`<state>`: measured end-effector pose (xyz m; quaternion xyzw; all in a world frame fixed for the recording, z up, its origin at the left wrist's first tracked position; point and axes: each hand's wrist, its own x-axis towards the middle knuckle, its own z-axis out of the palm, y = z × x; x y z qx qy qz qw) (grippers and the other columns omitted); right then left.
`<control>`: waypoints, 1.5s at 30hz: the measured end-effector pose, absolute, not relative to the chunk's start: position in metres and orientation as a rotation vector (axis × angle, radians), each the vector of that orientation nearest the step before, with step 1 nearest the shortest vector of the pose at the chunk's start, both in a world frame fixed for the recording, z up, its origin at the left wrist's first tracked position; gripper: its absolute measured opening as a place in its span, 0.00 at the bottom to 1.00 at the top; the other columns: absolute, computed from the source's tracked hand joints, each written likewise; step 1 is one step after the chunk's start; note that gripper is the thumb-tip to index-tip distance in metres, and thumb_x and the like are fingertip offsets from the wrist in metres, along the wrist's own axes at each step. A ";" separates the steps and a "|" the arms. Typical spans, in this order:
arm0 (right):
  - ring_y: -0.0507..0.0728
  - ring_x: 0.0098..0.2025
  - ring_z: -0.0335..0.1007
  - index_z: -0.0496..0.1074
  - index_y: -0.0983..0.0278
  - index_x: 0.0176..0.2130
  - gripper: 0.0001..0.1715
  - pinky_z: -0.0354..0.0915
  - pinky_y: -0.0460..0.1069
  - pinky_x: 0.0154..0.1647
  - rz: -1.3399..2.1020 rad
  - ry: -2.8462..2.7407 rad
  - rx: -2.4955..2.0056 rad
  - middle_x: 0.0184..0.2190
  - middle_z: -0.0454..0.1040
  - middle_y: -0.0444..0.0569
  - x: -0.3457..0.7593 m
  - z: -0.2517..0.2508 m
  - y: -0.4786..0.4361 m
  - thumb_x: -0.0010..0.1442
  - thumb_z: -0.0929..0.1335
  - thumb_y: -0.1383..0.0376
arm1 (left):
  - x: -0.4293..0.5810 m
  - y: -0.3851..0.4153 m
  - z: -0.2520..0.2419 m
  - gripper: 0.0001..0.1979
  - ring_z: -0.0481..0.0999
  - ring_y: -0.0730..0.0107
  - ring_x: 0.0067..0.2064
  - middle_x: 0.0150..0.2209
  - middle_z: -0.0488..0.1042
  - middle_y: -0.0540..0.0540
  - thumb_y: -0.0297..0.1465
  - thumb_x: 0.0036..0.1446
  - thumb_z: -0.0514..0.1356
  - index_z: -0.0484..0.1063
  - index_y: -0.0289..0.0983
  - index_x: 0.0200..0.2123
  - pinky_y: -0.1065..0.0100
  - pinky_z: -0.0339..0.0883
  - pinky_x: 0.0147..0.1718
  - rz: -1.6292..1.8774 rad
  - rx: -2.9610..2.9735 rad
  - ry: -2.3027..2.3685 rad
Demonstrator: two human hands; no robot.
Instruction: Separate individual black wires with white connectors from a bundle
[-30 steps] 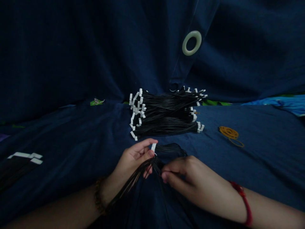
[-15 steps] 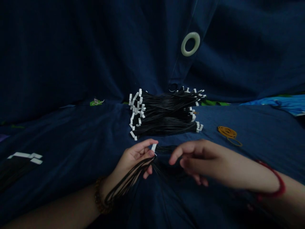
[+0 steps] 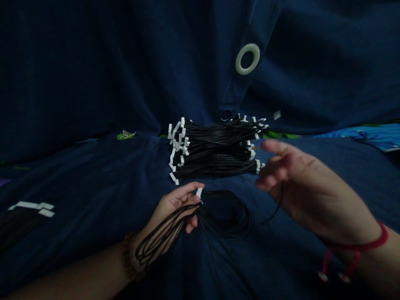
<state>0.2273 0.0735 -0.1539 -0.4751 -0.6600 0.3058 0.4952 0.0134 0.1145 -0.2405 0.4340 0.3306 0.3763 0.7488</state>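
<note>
thin, looped black wires pinched by the left hand over wrinkled cloth; right hand half-curled toward its far edge, grip unclear.

Black cable bundle: thin strands, curved into loose loops. White connector slightly tilted. Both located on the near side of the cable stack.
</note>
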 end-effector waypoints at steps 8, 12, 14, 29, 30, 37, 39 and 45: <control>0.48 0.24 0.66 0.68 0.63 0.29 0.07 0.58 0.44 0.25 0.556 -2.097 -1.335 0.22 0.70 0.41 0.202 -0.180 0.051 0.58 0.63 0.68 | 0.013 0.111 -0.242 0.20 0.69 0.77 0.15 0.21 0.67 0.55 0.29 0.45 0.64 0.69 0.37 0.44 0.80 0.60 0.10 0.812 0.972 0.637; 0.50 0.25 0.66 0.68 0.63 0.30 0.06 0.58 0.44 0.27 0.496 -2.171 -1.345 0.23 0.69 0.42 0.202 -0.180 0.050 0.56 0.62 0.69 | 0.014 0.110 -0.238 0.20 0.70 0.77 0.16 0.23 0.67 0.55 0.30 0.44 0.66 0.68 0.37 0.43 0.80 0.60 0.09 0.806 0.977 0.632; 0.50 0.25 0.66 0.68 0.63 0.30 0.06 0.58 0.44 0.27 0.490 -2.182 -1.349 0.22 0.69 0.41 0.203 -0.179 0.050 0.57 0.62 0.69 | 0.014 0.111 -0.238 0.21 0.69 0.77 0.15 0.23 0.67 0.54 0.31 0.44 0.66 0.68 0.36 0.44 0.80 0.61 0.09 0.787 0.980 0.636; 0.49 0.26 0.66 0.68 0.62 0.30 0.09 0.57 0.44 0.27 0.508 -2.223 -1.405 0.24 0.70 0.42 0.204 -0.175 0.051 0.60 0.60 0.68 | 0.017 0.106 -0.233 0.18 0.68 0.79 0.15 0.21 0.67 0.53 0.35 0.46 0.65 0.70 0.36 0.42 0.81 0.58 0.09 0.835 1.007 0.712; 0.50 0.27 0.67 0.68 0.62 0.31 0.09 0.57 0.44 0.27 0.506 -2.227 -1.407 0.24 0.70 0.42 0.204 -0.176 0.051 0.60 0.60 0.67 | 0.017 0.106 -0.233 0.18 0.68 0.79 0.15 0.21 0.67 0.53 0.35 0.46 0.65 0.70 0.36 0.42 0.81 0.58 0.09 0.826 1.010 0.705; 0.52 0.28 0.68 0.69 0.63 0.33 0.10 0.59 0.46 0.29 0.415 -2.240 -1.420 0.26 0.71 0.45 0.204 -0.181 0.051 0.60 0.60 0.66 | 0.020 0.103 -0.233 0.16 0.68 0.80 0.15 0.21 0.67 0.54 0.34 0.46 0.65 0.71 0.37 0.40 0.82 0.57 0.09 0.888 0.972 0.697; 0.52 0.27 0.68 0.69 0.63 0.32 0.10 0.59 0.45 0.28 0.404 -2.242 -1.419 0.25 0.71 0.45 0.204 -0.181 0.050 0.60 0.60 0.66 | 0.019 0.104 -0.233 0.18 0.68 0.79 0.15 0.21 0.67 0.54 0.35 0.45 0.66 0.71 0.36 0.40 0.81 0.58 0.09 0.860 0.996 0.697; 0.52 0.28 0.68 0.70 0.63 0.34 0.09 0.60 0.46 0.28 0.373 -2.243 -1.387 0.26 0.71 0.45 0.202 -0.186 0.049 0.60 0.60 0.67 | 0.019 0.103 -0.234 0.20 0.67 0.79 0.16 0.21 0.67 0.53 0.36 0.45 0.65 0.70 0.34 0.42 0.80 0.58 0.10 0.798 1.075 0.730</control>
